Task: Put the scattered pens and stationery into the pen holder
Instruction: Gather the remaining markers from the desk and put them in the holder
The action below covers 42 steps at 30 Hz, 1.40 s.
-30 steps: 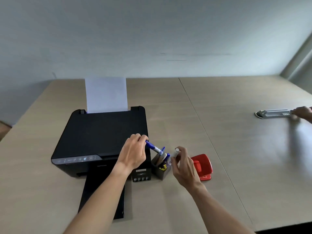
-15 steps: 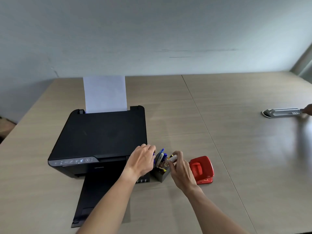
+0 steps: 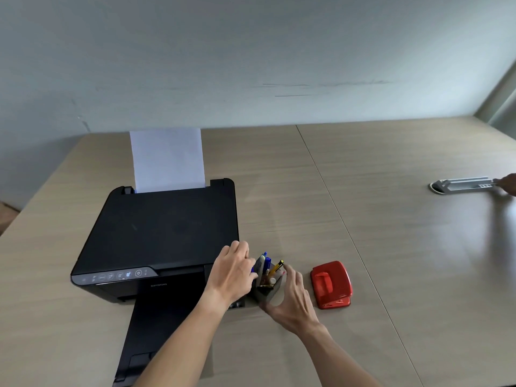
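My right hand spreads loosely beside the pen holder, likely steadying it. My left hand curls against the pens; I cannot tell its grip.

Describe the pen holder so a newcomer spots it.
Find the black printer on the table. At its front right corner stands the pen holder. It's the small dark box bristling with pens, unlike the flat red hole punch nearby.

The printer walls off the pen holder on its left, the left hand filling the gap between. The right hand covers its front-right corner; the red hole punch stands near beyond. Bare bench lies behind.
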### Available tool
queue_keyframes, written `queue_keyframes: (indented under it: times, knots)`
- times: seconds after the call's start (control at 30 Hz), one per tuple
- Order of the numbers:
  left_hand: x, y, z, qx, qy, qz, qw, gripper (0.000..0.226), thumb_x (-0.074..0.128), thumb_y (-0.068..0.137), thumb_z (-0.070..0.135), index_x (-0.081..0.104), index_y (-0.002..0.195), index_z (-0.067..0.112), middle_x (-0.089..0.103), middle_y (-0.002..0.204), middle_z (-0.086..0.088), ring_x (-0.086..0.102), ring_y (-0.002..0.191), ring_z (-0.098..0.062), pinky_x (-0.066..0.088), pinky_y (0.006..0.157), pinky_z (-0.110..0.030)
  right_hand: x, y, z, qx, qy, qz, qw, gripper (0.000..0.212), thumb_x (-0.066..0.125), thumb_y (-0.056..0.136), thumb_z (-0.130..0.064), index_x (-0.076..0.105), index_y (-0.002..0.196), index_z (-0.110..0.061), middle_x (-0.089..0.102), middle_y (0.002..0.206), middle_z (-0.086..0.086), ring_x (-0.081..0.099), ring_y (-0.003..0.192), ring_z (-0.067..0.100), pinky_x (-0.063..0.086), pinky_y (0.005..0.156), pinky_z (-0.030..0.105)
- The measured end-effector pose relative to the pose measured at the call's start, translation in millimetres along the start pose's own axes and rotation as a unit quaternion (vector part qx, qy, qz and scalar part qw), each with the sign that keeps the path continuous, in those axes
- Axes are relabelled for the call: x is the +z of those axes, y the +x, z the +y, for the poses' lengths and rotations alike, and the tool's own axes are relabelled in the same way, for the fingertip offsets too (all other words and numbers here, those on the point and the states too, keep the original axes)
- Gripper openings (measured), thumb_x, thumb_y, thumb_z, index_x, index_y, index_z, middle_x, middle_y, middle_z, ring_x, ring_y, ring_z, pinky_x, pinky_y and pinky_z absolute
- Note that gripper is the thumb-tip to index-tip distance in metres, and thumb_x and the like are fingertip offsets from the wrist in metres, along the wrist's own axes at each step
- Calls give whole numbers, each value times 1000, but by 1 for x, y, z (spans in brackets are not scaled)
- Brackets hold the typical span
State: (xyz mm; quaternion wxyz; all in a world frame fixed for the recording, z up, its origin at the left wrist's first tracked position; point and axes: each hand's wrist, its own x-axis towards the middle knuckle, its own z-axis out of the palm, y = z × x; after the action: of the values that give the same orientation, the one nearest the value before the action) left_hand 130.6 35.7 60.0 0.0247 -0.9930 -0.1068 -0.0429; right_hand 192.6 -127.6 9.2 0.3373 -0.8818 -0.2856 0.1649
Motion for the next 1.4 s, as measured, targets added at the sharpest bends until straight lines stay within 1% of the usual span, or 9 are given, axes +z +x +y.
queue_keyframes:
  times: [0.1,0.33,0.5,0.6,0.73,0.93,1.17,1.27,1.4]
  knots:
    - [2,-5,6,6,-2,-1,1000,27,68,74,42,69,82,17,54,86,-2,49,80,-21,45,67,-33,8,6,-1,17,-1,-8,1000,106,71,58,-64,21,141,-21,43,119,-4,52,107,18,48,90,37]
    - [0,-8,31,63,-1,-90,994,42,52,68,20,58,110,15,60,101,-7,50,94,-27,42,80,-36,1,4,20,24,-30,-3,999,87,52,55,-12,29,140,-15,42,126,3,54,104,30,45,85,35]
    - [13,-14,58,11,-47,-159,986,90,63,73,7,17,149,16,40,129,-13,43,111,-29,45,93,-37,-16,5,47,62,-66,51,995,68,54,59,-2,47,126,-12,49,117,5,51,108,29,44,87,35]
    - [21,-16,69,-22,-44,-176,983,95,62,75,-8,9,150,14,29,140,-17,46,105,-31,51,81,-39,-32,10,56,110,-126,71,983,54,55,64,-3,53,117,-14,50,116,7,48,105,30,40,90,37]
    - [23,-5,72,-42,-38,-161,985,80,60,79,-12,28,147,13,41,135,-15,58,92,-24,58,70,-31,-54,21,69,140,-200,88,966,52,58,65,-8,54,116,-13,45,130,16,41,115,35,35,99,43]
    - [22,15,76,-41,-50,-194,979,97,58,76,-21,5,151,10,28,143,-20,64,94,-28,57,82,-37,-76,34,74,187,-164,55,967,57,53,74,-12,47,130,-21,30,145,18,32,130,34,28,107,43]
    - [36,67,73,-89,-30,-143,985,92,60,77,-14,6,150,3,35,137,-21,58,111,-31,50,93,-36,-80,39,80,191,-46,59,979,45,44,76,0,53,114,-24,45,111,4,58,85,34,49,70,40]
    - [39,96,63,-114,-10,-126,985,81,58,79,-12,14,146,-2,43,131,-21,51,116,-29,40,107,-42,-80,47,82,197,-18,81,977,43,45,79,1,55,114,-22,46,100,2,54,75,30,45,68,38]
    - [44,127,49,-174,-71,-121,975,88,63,75,-15,16,147,5,39,133,-24,59,110,-26,46,97,-30,-81,56,93,209,3,84,974,49,51,75,4,54,118,-18,53,94,7,50,77,27,40,70,37]
